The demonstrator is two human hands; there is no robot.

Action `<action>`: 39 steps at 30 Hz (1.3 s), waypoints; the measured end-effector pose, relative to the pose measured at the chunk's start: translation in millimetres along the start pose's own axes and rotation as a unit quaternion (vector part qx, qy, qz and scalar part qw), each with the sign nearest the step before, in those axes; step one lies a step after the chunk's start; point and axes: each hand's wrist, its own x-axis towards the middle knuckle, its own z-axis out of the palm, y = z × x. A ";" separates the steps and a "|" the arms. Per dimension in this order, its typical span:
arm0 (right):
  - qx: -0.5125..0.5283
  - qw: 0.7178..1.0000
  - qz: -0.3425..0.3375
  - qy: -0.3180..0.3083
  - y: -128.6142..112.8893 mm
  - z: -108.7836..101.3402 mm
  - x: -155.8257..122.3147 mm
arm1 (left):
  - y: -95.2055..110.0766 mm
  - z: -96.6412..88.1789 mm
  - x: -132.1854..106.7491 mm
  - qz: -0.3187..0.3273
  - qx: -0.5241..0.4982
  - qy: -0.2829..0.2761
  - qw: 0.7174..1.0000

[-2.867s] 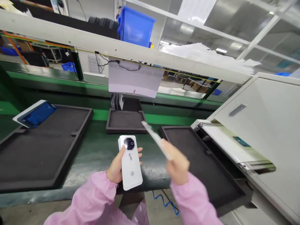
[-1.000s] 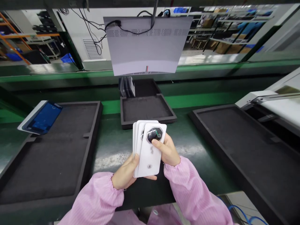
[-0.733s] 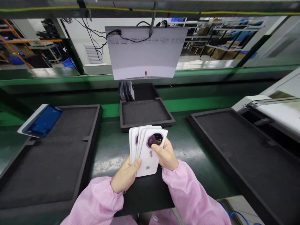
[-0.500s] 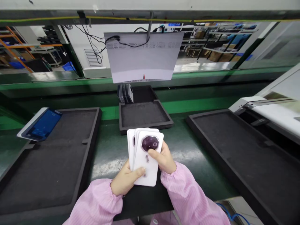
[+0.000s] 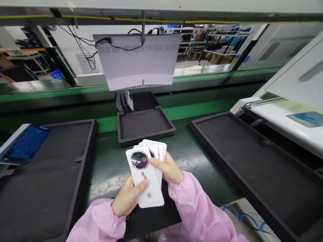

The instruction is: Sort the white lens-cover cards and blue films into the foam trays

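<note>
Several white phone back covers [image 5: 148,181] are fanned out between my two hands above the bench. The front cover carries a dark, faceted camera plate [image 5: 139,160] and small printed marks below it. My left hand [image 5: 130,195] grips the lower left side, its thumb pressed on the front cover. On the right, my right hand [image 5: 168,168] clasps the upper edges of the covers behind, its thumb beside the camera plate. Most of the fingers are hidden behind the covers.
A black foam tray [image 5: 146,126] ahead has a row of phone-shaped pieces [image 5: 124,101] at its back left. Another tray [image 5: 37,181] holds a stack with a blue-faced panel [image 5: 27,143]. A third tray [image 5: 252,161] lies right, by a white machine [image 5: 280,111]. A monitor [image 5: 138,64] hangs ahead.
The covers have spread wider: the front one has shifted left and down against those behind, which now show on its right. The head view has turned somewhat to the right.
</note>
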 end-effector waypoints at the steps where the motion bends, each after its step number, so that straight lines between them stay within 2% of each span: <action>1: 0.018 1.000 0.010 -0.010 0.0 -0.7 -0.8 | 0.6 -0.2 -0.1 -0.006 -0.003 -0.006 1.000; 4: 0.059 0.998 0.027 -0.017 -2.2 -1.9 -3.4 | 2.8 -0.9 -1.8 -0.024 -0.006 -0.022 0.999; 7: 0.063 0.998 0.031 -0.008 -5.1 -1.7 -4.6 | 3.4 -1.5 -3.5 -0.037 -0.017 -0.032 0.999; 11: 0.076 0.996 0.030 -0.028 -8.4 -1.4 -4.2 | 3.3 -1.5 -5.0 -0.048 -0.029 -0.036 0.998; 19: 0.055 0.996 0.043 -0.056 -9.7 -3.5 -3.8 | 5.1 -0.1 -6.9 -0.075 -0.017 -0.061 0.995; 22: -0.012 1.000 -0.017 0.001 -6.8 -5.9 -4.0 | 5.1 -1.7 -5.4 -0.068 -0.019 -0.051 0.996; 25: -0.094 0.990 -0.088 0.051 -5.3 -8.9 -5.0 | 4.9 -6.3 -2.2 -0.052 -0.012 -0.053 0.997; 32: -0.158 0.976 -0.135 0.065 -7.5 -6.4 -10.2 | 3.5 -11.9 3.3 -0.013 0.026 -0.063 0.998; 35: -0.146 0.970 -0.172 0.088 -4.5 -2.5 -9.3 | 4.1 -10.3 3.5 -0.011 0.019 -0.057 0.998; 37: -0.140 0.955 -0.227 0.131 -1.4 -1.2 -7.8 | 4.4 -9.9 3.5 -0.005 0.016 -0.042 0.999; 39: -0.183 0.927 -0.274 0.178 0.7 -1.3 -6.5 | 4.0 -11.3 3.6 0.002 0.020 -0.028 0.999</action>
